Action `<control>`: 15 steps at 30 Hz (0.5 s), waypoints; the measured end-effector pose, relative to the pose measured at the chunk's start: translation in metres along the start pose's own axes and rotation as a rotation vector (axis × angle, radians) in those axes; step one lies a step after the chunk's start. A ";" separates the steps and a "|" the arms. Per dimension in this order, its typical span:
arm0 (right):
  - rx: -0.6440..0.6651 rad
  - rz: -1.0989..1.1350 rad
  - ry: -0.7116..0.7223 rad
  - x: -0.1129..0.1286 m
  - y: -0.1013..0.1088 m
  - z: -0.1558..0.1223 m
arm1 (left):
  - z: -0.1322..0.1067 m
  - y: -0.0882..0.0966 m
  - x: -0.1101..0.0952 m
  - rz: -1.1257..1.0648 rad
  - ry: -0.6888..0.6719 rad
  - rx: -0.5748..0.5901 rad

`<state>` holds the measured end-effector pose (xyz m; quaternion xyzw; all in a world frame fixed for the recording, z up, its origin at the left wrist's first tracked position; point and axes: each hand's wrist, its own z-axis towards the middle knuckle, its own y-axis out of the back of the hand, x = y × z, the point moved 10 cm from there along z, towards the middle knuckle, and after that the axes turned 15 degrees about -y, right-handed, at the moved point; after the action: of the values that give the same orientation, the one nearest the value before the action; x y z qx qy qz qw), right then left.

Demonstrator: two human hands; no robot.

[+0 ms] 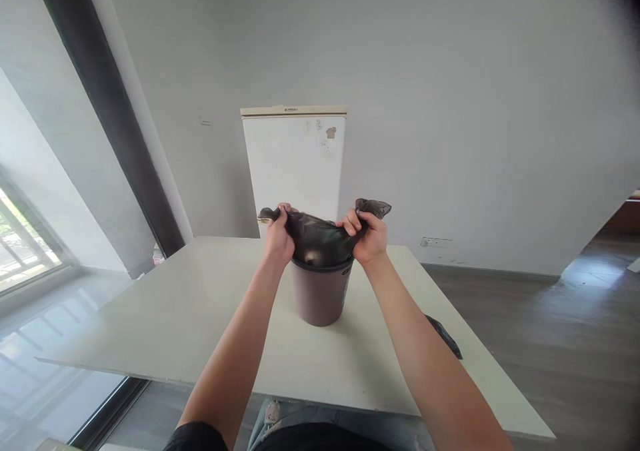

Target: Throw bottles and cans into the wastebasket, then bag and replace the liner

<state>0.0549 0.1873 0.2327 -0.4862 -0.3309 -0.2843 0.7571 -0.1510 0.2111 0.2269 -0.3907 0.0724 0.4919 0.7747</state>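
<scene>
The left hand (280, 239) and right hand (373, 239) are clutching a thin black plastic bag (320, 239) crosswise between them, over a round mauve plastic bin (320, 296).

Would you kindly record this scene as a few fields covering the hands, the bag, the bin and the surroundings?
Left hand: holds one side of the black plastic bag
Right hand: holds its other side
Bag state: stretched between both hands at the bin's mouth
Waste bin: mauve, upright on the white table
Table's right side: dark plastic piece
Background: white refrigerator, grey wall
</scene>
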 end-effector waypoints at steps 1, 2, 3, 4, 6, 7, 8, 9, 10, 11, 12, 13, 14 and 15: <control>0.017 0.024 -0.022 -0.001 0.001 0.002 | 0.000 -0.007 -0.003 -0.022 -0.004 0.044; 0.041 0.037 -0.060 -0.003 0.001 0.004 | -0.001 -0.012 -0.005 -0.043 -0.003 0.080; 0.074 0.039 -0.111 -0.007 -0.001 0.006 | -0.003 -0.017 -0.007 -0.062 0.012 0.108; 0.115 0.035 -0.169 -0.011 -0.005 0.007 | -0.005 -0.021 -0.007 -0.078 0.040 0.123; 0.197 0.007 -0.281 -0.020 -0.015 0.009 | -0.012 -0.028 -0.003 -0.097 0.139 0.141; 0.220 -0.017 -0.325 -0.024 -0.018 0.009 | -0.017 -0.033 0.003 -0.103 0.217 0.166; 0.219 -0.048 -0.352 -0.027 -0.020 0.010 | -0.023 -0.038 0.008 -0.108 0.299 0.199; 0.193 -0.086 -0.357 -0.029 -0.019 0.011 | -0.029 -0.043 0.014 -0.111 0.366 0.227; 0.148 -0.129 -0.342 -0.029 -0.016 0.013 | -0.034 -0.047 0.018 -0.110 0.415 0.252; 0.101 -0.179 -0.317 -0.028 -0.012 0.015 | -0.038 -0.050 0.021 -0.101 0.436 0.270; 0.060 -0.228 -0.285 -0.028 -0.010 0.016 | -0.039 -0.051 0.022 -0.082 0.427 0.282; 0.033 -0.273 -0.254 -0.027 -0.008 0.018 | -0.038 -0.052 0.022 -0.052 0.398 0.296; 0.019 -0.313 -0.228 -0.027 -0.008 0.019 | -0.038 -0.052 0.022 -0.012 0.362 0.315; 0.013 -0.348 -0.212 -0.028 -0.008 0.020 | -0.037 -0.051 0.021 0.036 0.317 0.335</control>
<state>0.0267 0.2054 0.2211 -0.4439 -0.4896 -0.3559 0.6608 -0.0882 0.1904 0.2189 -0.3275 0.2807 0.4192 0.7989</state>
